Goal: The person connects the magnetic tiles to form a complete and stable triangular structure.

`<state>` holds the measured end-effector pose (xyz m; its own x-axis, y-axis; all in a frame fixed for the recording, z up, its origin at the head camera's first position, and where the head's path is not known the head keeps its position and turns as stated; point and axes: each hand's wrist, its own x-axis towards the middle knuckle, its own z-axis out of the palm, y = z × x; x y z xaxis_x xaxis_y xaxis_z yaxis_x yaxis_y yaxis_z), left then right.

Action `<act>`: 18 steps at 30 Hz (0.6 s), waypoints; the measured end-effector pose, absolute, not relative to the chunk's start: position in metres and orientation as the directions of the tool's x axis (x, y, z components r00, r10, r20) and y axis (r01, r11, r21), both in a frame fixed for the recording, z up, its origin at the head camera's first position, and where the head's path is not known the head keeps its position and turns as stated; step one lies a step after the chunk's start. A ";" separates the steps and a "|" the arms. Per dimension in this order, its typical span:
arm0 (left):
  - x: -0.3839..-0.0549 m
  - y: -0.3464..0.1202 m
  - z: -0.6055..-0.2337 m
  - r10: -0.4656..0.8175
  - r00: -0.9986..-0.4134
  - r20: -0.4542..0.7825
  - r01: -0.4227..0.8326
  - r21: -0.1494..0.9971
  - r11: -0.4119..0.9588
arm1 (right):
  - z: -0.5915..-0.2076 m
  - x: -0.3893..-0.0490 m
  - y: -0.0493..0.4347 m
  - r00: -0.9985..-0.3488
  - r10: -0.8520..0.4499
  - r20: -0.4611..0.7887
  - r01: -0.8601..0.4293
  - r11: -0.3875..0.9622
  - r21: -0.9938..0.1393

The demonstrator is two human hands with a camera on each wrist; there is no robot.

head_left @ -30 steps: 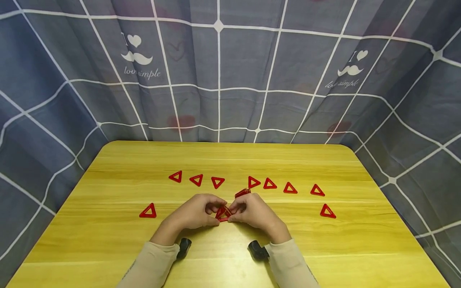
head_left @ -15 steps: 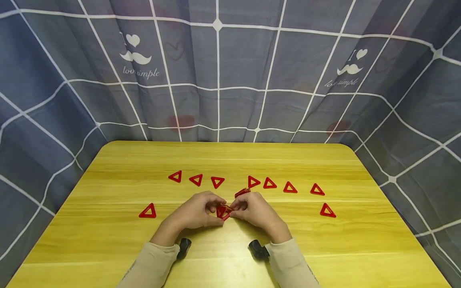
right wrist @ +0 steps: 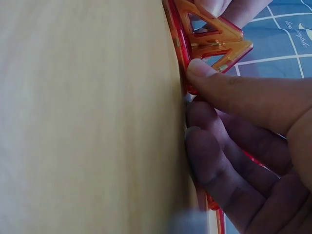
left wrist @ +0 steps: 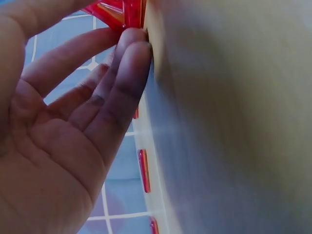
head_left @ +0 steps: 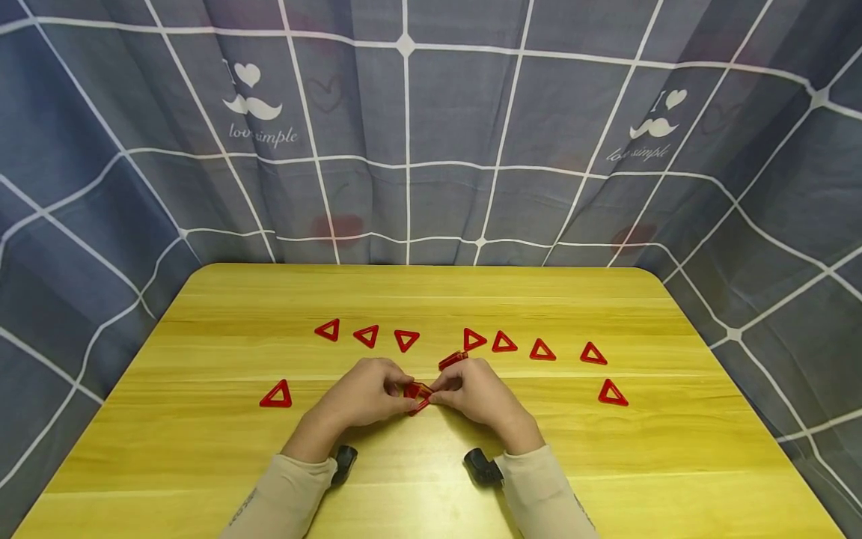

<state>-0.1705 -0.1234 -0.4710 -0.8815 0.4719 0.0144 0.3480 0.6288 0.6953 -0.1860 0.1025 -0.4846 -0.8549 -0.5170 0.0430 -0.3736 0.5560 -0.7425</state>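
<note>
Near the middle of the table, both hands hold a small cluster of joined red see-through triangular magnetic tiles (head_left: 419,391). My left hand (head_left: 369,391) pinches its left side between thumb and fingers. The right hand (head_left: 477,395) grips the right side, its thumb on the lower corner in the right wrist view. There, two tile frames (right wrist: 230,34) lean against each other, rising from a red tile along the table. The left wrist view shows only a red corner of the cluster (left wrist: 130,17) past the fingers (left wrist: 124,87). Fingers partly hide the cluster.
Behind the right hand lies a red piece of tiles seen edge-on (head_left: 453,360). Several single triangles form a row farther back, including one left of centre (head_left: 406,334). One triangle (head_left: 277,403) lies at left, another (head_left: 613,402) at right. A curtain (head_left: 444,202) hangs behind the table.
The cluster has turned between the hands, its lower edge now slanting. My right thumb has shifted up along it, and the left index finger has drawn slightly left. Loose triangles stay put.
</note>
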 end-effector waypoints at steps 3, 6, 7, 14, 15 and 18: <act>-0.170 -0.124 -0.470 0.471 -0.882 0.003 0.337 0.702 0.627 | -0.484 -0.186 0.102 -0.860 -0.508 0.034 -0.364 0.568 -0.738; -0.170 -0.124 -0.469 0.458 -0.889 -0.008 0.319 0.707 0.631 | -0.484 -0.186 0.102 -0.862 -0.506 0.027 -0.359 0.573 -0.737; -0.170 -0.123 -0.469 0.453 -0.892 -0.009 0.316 0.704 0.636 | -0.484 -0.186 0.102 -0.862 -0.506 0.024 -0.357 0.574 -0.737; -0.169 -0.122 -0.468 0.444 -0.896 -0.001 0.322 0.687 0.652 | -0.485 -0.187 0.102 -0.839 -0.542 0.052 -0.396 0.543 -0.740; -0.169 -0.122 -0.468 0.447 -0.894 0.001 0.327 0.684 0.652 | -0.485 -0.187 0.102 -0.833 -0.550 0.062 -0.408 0.534 -0.741; -0.170 -0.122 -0.469 0.454 -0.891 0.012 0.343 0.675 0.654 | -0.486 -0.187 0.103 -0.822 -0.563 0.082 -0.429 0.517 -0.741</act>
